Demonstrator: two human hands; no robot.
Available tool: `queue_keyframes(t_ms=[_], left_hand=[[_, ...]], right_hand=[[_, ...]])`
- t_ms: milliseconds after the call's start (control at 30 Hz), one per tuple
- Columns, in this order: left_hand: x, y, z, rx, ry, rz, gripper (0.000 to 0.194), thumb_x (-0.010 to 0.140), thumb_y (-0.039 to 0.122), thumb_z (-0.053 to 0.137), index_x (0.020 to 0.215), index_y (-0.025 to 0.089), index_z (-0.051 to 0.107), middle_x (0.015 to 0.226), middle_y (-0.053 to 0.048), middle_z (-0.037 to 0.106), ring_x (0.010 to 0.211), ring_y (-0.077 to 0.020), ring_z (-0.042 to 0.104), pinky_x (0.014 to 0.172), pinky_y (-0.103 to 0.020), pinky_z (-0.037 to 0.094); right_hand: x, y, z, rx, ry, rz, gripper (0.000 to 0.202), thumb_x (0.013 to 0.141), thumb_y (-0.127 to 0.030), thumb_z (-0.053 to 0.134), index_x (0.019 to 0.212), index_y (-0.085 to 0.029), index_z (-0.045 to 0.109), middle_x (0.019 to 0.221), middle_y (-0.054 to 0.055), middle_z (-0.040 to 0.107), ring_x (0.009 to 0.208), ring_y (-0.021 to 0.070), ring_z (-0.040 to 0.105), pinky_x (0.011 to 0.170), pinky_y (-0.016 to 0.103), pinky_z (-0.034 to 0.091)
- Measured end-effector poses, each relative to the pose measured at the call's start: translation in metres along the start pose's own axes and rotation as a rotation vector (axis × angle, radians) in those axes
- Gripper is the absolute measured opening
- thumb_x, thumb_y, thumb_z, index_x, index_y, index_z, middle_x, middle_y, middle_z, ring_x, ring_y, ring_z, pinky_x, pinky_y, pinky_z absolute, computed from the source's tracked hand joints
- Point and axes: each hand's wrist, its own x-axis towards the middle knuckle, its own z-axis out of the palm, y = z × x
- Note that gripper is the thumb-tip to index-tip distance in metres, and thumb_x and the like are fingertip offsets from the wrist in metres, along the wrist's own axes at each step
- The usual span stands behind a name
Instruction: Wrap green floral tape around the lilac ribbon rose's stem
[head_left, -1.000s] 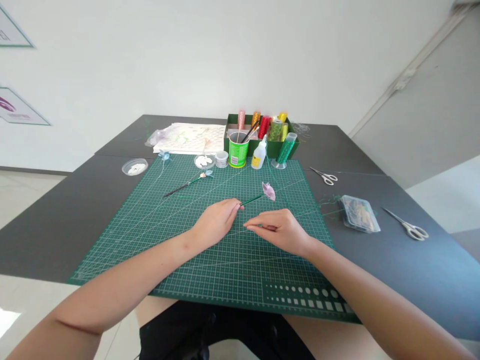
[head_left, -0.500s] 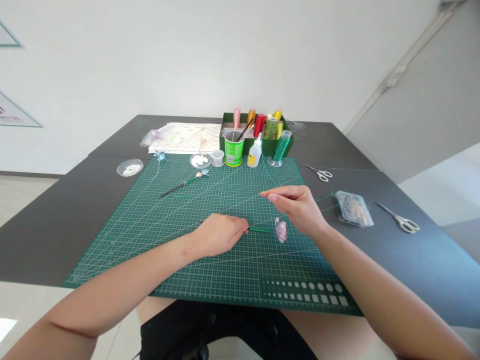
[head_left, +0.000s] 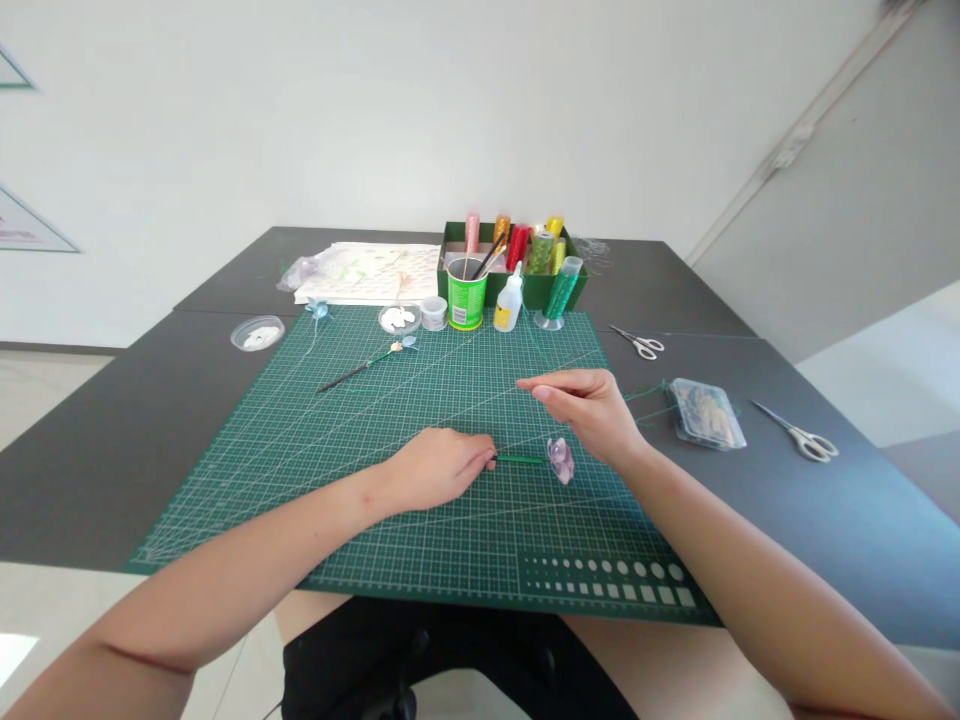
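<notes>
Head view: left hand grips green stem, axis left-right over mat. Purple flower at right end, nearer right hand: narrow pinch, can't tell on what.

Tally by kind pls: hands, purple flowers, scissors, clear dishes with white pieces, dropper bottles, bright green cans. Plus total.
Hands: 2
Purple flower: 1
Scissors: 2
Clear dishes: 2
Dropper bottle: 1
Bright green can: 1
Total: 9
</notes>
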Motion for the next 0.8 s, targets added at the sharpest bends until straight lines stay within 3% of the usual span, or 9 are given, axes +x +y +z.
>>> queue_keyframes(t_ms=[167,400,600,800], left_hand=[[0.001,-0.002,-0.002,-0.096,-0.01,-0.012,0.034,0.108,0.024,0.04,0.094,0.019,0.071,0.079,0.0,0.075,0.07,-0.0185,0.07,0.07,-0.03,0.051],[0.0,0.001,0.0,-0.063,0.028,0.082,0.028,0.107,0.023,0.045,0.095,0.019,0.07,0.082,0.001,0.075,0.073,-0.0166,0.071,0.068,-0.027,0.051],[-0.001,0.002,-0.001,-0.048,0.062,0.121,0.025,0.106,0.022,0.049,0.096,0.02,0.071,0.089,0.002,0.078,0.077,-0.0149,0.072,0.067,-0.025,0.049],[-0.002,0.0,0.0,-0.037,0.093,0.145,0.023,0.106,0.024,0.051,0.097,0.021,0.071,0.093,0.001,0.079,0.085,-0.0161,0.073,0.071,-0.024,0.049]], right_hand=[[-0.001,-0.004,0.001,0.011,-0.021,-0.008,0.019,0.08,-0.04,0.083,0.089,-0.024,0.087,0.046,-0.004,0.042,0.049,0.0078,0.023,0.047,0.026,0.017],[0.004,-0.003,0.003,-0.097,0.079,0.015,0.023,0.078,-0.04,0.08,0.091,-0.022,0.087,0.048,-0.003,0.047,0.049,0.0088,0.029,0.047,0.026,0.022],[0.006,-0.002,0.003,-0.225,0.113,0.028,0.027,0.08,-0.042,0.077,0.094,-0.021,0.087,0.058,0.002,0.064,0.055,0.0133,0.049,0.048,0.026,0.033],[0.01,0.007,0.0,-0.3,0.1,-0.002,0.024,0.082,-0.042,0.077,0.094,-0.024,0.087,0.089,0.008,0.081,0.076,0.0211,0.068,0.064,0.032,0.051]])
